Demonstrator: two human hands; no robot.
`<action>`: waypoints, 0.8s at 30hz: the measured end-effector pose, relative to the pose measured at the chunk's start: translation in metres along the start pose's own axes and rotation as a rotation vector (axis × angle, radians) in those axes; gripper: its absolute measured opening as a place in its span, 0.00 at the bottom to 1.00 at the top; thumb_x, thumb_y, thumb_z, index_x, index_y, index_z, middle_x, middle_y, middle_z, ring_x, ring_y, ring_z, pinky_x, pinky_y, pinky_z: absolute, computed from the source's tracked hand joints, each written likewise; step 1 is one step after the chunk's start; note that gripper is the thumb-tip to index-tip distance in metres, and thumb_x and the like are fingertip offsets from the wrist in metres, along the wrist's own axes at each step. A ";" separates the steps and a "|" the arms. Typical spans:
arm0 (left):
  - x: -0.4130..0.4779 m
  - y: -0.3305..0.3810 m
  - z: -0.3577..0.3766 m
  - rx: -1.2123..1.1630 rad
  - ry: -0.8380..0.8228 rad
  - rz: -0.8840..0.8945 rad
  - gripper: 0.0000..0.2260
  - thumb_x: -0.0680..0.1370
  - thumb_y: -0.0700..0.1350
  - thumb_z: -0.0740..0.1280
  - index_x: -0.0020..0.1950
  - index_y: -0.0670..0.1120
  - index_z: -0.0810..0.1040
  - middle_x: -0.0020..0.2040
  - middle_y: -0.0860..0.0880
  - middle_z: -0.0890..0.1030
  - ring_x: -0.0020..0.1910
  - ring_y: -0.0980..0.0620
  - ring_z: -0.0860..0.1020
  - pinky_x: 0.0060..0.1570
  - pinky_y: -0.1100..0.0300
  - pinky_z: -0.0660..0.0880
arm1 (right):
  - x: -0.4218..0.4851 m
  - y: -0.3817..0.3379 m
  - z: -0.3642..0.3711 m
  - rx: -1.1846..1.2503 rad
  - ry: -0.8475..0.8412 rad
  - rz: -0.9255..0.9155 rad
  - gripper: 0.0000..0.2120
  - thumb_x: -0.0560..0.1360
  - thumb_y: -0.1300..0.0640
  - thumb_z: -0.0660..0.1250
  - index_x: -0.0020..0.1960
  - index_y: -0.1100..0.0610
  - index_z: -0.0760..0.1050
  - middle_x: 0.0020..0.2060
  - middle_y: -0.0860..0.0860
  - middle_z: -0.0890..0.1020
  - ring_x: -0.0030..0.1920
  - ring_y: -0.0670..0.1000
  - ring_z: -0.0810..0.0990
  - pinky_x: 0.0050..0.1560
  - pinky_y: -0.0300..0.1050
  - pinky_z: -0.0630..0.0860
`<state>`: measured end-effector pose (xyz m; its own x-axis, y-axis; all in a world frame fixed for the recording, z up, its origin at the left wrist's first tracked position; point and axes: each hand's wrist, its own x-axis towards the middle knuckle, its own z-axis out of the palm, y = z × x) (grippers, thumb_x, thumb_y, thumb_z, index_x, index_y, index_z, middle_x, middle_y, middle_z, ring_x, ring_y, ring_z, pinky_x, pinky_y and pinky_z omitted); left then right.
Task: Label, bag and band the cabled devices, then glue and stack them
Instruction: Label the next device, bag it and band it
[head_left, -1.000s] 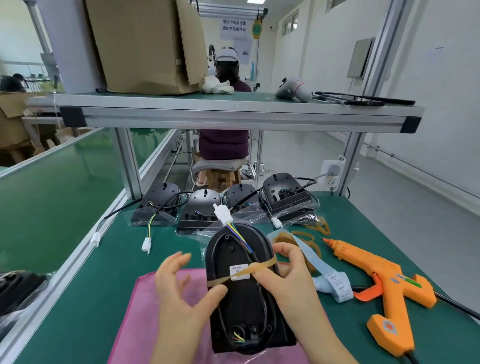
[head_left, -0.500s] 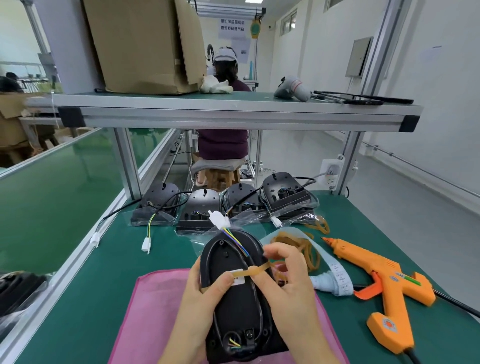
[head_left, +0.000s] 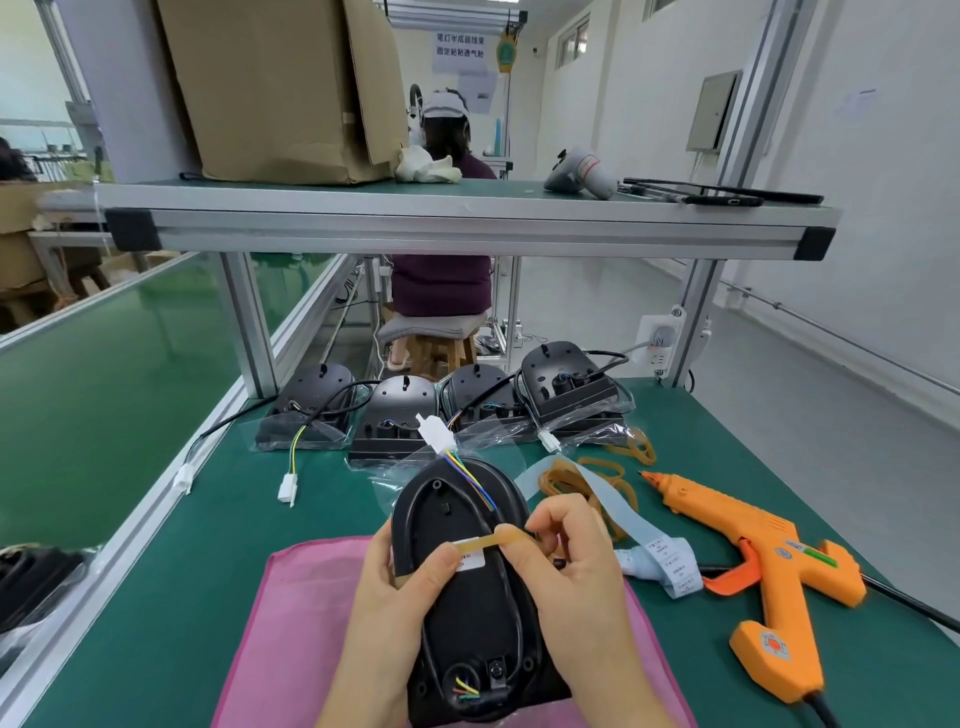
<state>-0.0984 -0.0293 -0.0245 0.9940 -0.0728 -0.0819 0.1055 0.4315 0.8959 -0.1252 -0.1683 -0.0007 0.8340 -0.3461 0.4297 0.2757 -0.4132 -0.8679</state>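
Observation:
A black cabled device (head_left: 467, 597) lies back-up over a pink cloth (head_left: 291, 623), its coloured wires ending in a white connector (head_left: 434, 431) at the far end. My left hand (head_left: 400, 587) grips the device's left side, thumb pressed on a tan rubber band (head_left: 480, 541) stretched across it. My right hand (head_left: 566, 561) pinches the band's other end over a white label (head_left: 470, 561). Several bagged devices (head_left: 395, 415) stand in a row behind. An orange glue gun (head_left: 748, 561) lies to the right.
Loose rubber bands (head_left: 597, 478) and a label strip (head_left: 660, 561) lie between the device and the glue gun. An aluminium shelf (head_left: 415, 228) spans overhead, carrying a cardboard box (head_left: 280, 88). A seated person (head_left: 441, 280) works beyond the bench. A green conveyor (head_left: 104, 374) runs along the left.
The left hand closed onto the device and its thumb came down on the band. The stretched band shortened toward the middle as both hands drew nearer; the device shifted slightly towards me.

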 end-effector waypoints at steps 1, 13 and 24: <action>0.000 0.000 -0.001 0.000 0.005 -0.003 0.33 0.58 0.47 0.75 0.62 0.48 0.74 0.47 0.42 0.85 0.43 0.41 0.85 0.33 0.54 0.81 | 0.001 0.000 0.000 0.006 -0.015 0.006 0.12 0.65 0.36 0.66 0.38 0.43 0.71 0.37 0.42 0.72 0.42 0.51 0.70 0.42 0.43 0.69; 0.001 0.002 -0.005 -0.046 -0.007 -0.081 0.27 0.62 0.47 0.75 0.60 0.45 0.76 0.49 0.40 0.85 0.45 0.40 0.84 0.35 0.53 0.81 | 0.015 -0.002 -0.004 0.259 -0.237 0.201 0.07 0.64 0.54 0.67 0.41 0.44 0.76 0.38 0.42 0.75 0.39 0.43 0.73 0.45 0.37 0.71; -0.004 0.008 -0.009 0.028 -0.092 -0.087 0.22 0.67 0.45 0.71 0.60 0.46 0.77 0.48 0.43 0.86 0.43 0.45 0.85 0.32 0.59 0.80 | 0.064 -0.028 -0.020 0.070 -0.269 0.146 0.04 0.71 0.50 0.72 0.38 0.45 0.79 0.36 0.40 0.77 0.37 0.40 0.74 0.43 0.43 0.78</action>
<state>-0.1014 -0.0172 -0.0213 0.9741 -0.1912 -0.1207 0.1890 0.3951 0.8990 -0.0891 -0.1959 0.0558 0.9612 -0.1578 0.2261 0.1683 -0.3135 -0.9345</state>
